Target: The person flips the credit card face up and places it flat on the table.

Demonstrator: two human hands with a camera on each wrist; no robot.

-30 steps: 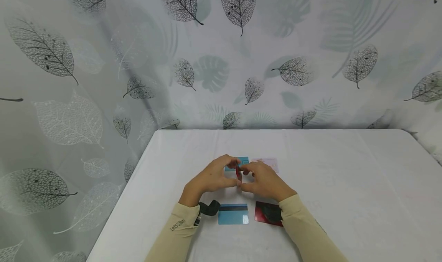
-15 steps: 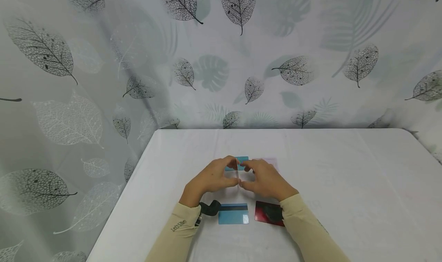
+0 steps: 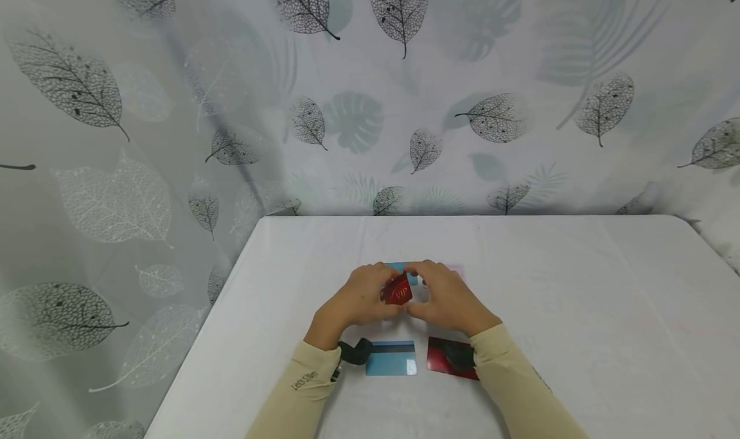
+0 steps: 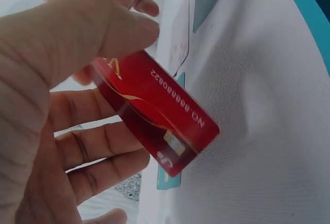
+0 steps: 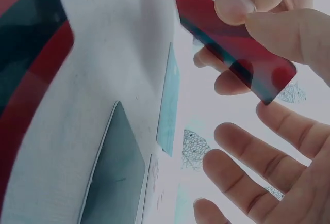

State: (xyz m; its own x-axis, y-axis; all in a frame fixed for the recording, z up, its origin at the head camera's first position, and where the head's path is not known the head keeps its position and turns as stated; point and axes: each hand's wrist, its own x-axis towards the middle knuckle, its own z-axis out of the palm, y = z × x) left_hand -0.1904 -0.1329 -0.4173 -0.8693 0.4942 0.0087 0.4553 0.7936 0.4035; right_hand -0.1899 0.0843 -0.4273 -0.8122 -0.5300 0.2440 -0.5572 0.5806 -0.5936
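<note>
A red card lettered VIP (image 3: 400, 290) is tilted in the air between both hands. My left hand (image 3: 360, 294) pinches it, thumb across one face; its other fingers spread behind in the left wrist view. That view shows a chip and a number on the red face, while the right wrist view shows the dark-striped back. My right hand (image 3: 444, 299) is close on the other side. Its thumb touches the card and its index fingertip is at a corner; the remaining fingers are loosely extended. Fingers cover part of the card.
A blue striped card (image 3: 390, 360) and another red card (image 3: 442, 362) lie near me on the white table (image 3: 578, 336). Beyond the hands lie a second blue card (image 3: 399, 265) and a pale pink card (image 3: 458, 268), both partly covered. A leaf-patterned curtain (image 3: 370, 130) stands behind.
The red card was edge-on to the head camera; now it has turned so its VIP face shows. My left hand has shifted slightly right, and the right fingers have come nearer its top.
</note>
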